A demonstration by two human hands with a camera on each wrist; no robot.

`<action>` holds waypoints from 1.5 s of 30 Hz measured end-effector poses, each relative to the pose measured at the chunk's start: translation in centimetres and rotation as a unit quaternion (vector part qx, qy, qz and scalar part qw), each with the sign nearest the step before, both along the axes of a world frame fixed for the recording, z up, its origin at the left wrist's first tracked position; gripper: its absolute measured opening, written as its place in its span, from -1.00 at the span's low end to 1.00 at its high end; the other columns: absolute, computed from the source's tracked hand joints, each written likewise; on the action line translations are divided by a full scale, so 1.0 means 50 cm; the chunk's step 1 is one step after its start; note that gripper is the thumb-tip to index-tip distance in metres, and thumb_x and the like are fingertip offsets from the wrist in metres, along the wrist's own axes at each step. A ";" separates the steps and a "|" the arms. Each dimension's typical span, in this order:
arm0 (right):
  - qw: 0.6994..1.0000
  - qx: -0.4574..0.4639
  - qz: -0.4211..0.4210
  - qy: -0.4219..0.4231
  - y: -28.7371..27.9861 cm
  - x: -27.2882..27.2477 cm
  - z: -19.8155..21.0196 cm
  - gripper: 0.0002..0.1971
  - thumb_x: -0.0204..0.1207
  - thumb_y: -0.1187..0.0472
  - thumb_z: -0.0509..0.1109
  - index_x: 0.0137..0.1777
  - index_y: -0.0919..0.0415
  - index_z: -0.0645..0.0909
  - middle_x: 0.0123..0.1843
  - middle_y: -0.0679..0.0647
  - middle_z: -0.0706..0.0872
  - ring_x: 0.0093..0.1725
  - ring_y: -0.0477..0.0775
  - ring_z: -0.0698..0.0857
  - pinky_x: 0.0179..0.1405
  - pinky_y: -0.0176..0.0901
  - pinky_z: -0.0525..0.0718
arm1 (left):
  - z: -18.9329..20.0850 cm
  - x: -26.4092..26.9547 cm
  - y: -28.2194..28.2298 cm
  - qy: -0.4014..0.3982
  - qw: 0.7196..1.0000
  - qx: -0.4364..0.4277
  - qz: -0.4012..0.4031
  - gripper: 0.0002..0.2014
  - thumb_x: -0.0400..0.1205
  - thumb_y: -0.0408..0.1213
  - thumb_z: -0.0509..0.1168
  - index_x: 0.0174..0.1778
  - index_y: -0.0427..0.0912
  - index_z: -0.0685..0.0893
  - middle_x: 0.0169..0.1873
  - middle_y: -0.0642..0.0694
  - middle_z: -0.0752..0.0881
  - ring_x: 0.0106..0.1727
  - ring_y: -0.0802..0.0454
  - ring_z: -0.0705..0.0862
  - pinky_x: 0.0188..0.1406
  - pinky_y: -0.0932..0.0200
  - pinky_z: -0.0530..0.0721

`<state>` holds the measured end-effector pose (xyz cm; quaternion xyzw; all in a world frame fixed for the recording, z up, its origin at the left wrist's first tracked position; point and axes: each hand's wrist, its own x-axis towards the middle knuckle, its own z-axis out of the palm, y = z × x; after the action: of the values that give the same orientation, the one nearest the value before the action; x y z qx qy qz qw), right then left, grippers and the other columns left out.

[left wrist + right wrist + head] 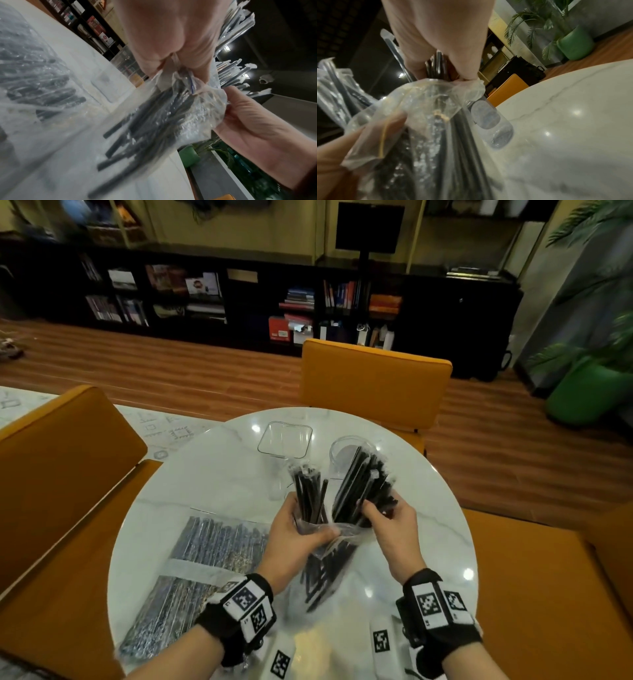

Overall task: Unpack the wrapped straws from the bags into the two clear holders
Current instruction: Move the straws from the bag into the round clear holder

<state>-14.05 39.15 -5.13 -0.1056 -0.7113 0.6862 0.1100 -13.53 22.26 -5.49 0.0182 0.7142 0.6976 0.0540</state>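
Now we work over round table [212,474]. Left hand [294,537] grips open bag [329,556] at mouth, steadying it. Right hand [387,523] closes round bunch of wrapped straws [363,487], half out of bag. Square holder [285,439] and round holder [346,455] stand just beyond, both without straws. Second bag [205,570] lies left, unopened we judge.

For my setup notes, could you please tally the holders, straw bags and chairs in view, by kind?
Clear holders: 2, one square, one round.
Straw bags: 2, one held, one lying on the table.
Orange chairs: 3.
Total: 7
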 end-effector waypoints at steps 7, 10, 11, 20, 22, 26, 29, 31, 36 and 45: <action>0.999 -0.016 0.026 0.031 -0.005 -0.006 0.022 -0.87 0.59 0.36 0.38 -0.07 0.12 0.68 -0.14 -0.02 0.80 -0.10 -0.15 0.78 -0.07 -0.36 0.68 | -0.019 -0.045 -0.029 -0.095 0.980 -0.119 -0.130 -0.35 0.29 -0.20 0.66 0.28 -0.01 0.56 0.21 0.02 0.70 0.27 0.01 0.65 0.44 -0.13 0.51; 0.998 -0.033 0.037 0.040 -0.007 -0.011 0.034 -0.91 0.61 0.31 0.37 -0.09 0.13 0.63 -0.20 0.00 0.75 -0.19 -0.17 0.74 -0.13 -0.36 0.68 | -0.022 -0.046 -0.036 -0.114 0.974 -0.130 -0.147 -0.28 0.23 -0.09 0.65 0.31 -0.05 0.56 0.23 -0.02 0.70 0.27 -0.05 0.66 0.42 -0.25 0.53; 0.998 -0.031 0.034 0.047 -0.006 -0.015 0.045 -0.92 0.62 0.31 0.35 -0.09 0.15 0.61 -0.24 0.01 0.72 -0.24 -0.17 0.71 -0.15 -0.36 0.66 | -0.018 -0.045 -0.037 -0.112 0.972 -0.138 -0.154 -0.28 0.24 -0.07 0.63 0.33 -0.05 0.56 0.24 -0.01 0.70 0.27 -0.06 0.67 0.40 -0.26 0.55; 0.981 0.051 0.187 0.000 -0.006 -0.003 0.094 -0.71 0.45 0.26 0.54 0.12 0.01 0.62 -0.02 -0.10 0.79 -0.05 -0.28 0.78 -0.01 -0.38 0.71 | -0.004 -0.047 -0.037 -0.109 0.984 -0.061 -0.129 -0.59 0.50 -0.19 0.52 0.24 -0.16 0.61 0.15 -0.16 0.72 0.07 -0.14 0.80 -0.06 -0.03 0.82; 0.981 0.096 0.167 -0.012 -0.018 0.013 0.062 -0.63 0.39 0.27 0.60 0.16 0.02 0.64 0.01 -0.10 0.82 0.01 -0.28 0.78 -0.02 -0.39 0.72 | -0.002 -0.043 -0.028 -0.104 0.984 -0.065 -0.131 -0.66 0.52 -0.21 0.51 0.16 -0.17 0.63 0.13 -0.21 0.73 0.05 -0.15 0.81 -0.11 0.05 0.81; 0.994 0.076 0.080 0.006 -0.024 0.002 0.044 -0.80 0.51 0.37 0.47 0.10 0.17 0.69 -0.06 -0.02 0.83 -0.07 -0.21 0.80 -0.06 -0.32 0.72 | -0.004 -0.039 -0.036 -0.094 0.983 -0.088 -0.128 -0.67 0.49 -0.27 0.52 0.14 -0.11 0.64 0.15 -0.19 0.74 0.08 -0.19 0.80 -0.06 -0.03 0.82; 0.996 0.068 0.053 0.028 -0.004 -0.019 0.085 -0.92 0.55 0.32 0.43 -0.01 0.32 0.69 -0.13 0.14 0.83 -0.09 -0.03 0.81 0.02 -0.11 0.73 | 0.003 -0.039 -0.047 -0.088 0.983 -0.111 -0.119 -0.53 0.38 -0.18 0.57 0.19 -0.08 0.66 0.18 -0.10 0.72 0.14 -0.14 0.77 0.12 -0.23 0.76; 0.996 0.053 0.052 0.057 0.006 -0.028 0.127 -0.93 0.58 0.32 0.39 -0.12 0.22 0.68 -0.17 0.20 0.82 -0.09 0.11 0.81 0.01 -0.04 0.74 | 0.004 -0.045 -0.051 -0.084 0.982 -0.127 -0.114 -0.45 0.26 -0.04 0.58 0.18 -0.02 0.67 0.18 -0.01 0.72 0.20 -0.08 0.73 0.25 -0.25 0.69; 0.990 0.061 0.074 0.105 0.022 -0.044 0.216 -0.82 0.63 0.41 0.30 -0.14 0.14 0.54 -0.26 0.17 0.73 -0.18 0.19 0.73 -0.09 0.02 0.75 | 0.009 -0.046 -0.055 -0.089 0.980 -0.139 -0.112 -0.45 0.30 -0.09 0.58 0.20 -0.07 0.64 0.17 0.00 0.69 0.26 -0.09 0.68 0.32 -0.24 0.63; 0.971 -0.010 0.032 0.239 0.107 -0.159 0.426 -0.73 0.63 0.29 0.32 0.26 0.38 0.46 -0.17 0.09 0.73 -0.08 0.12 0.80 -0.01 -0.03 0.79 | 0.006 -0.040 -0.082 -0.101 0.981 -0.131 -0.100 -0.43 0.38 -0.25 0.57 0.33 -0.04 0.63 0.25 -0.09 0.71 0.20 -0.02 0.74 0.28 -0.11 0.69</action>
<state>-21.99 44.49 16.16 0.0832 -0.6604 0.7020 0.2532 -15.53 18.17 -5.21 0.0120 0.7849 0.5874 0.1969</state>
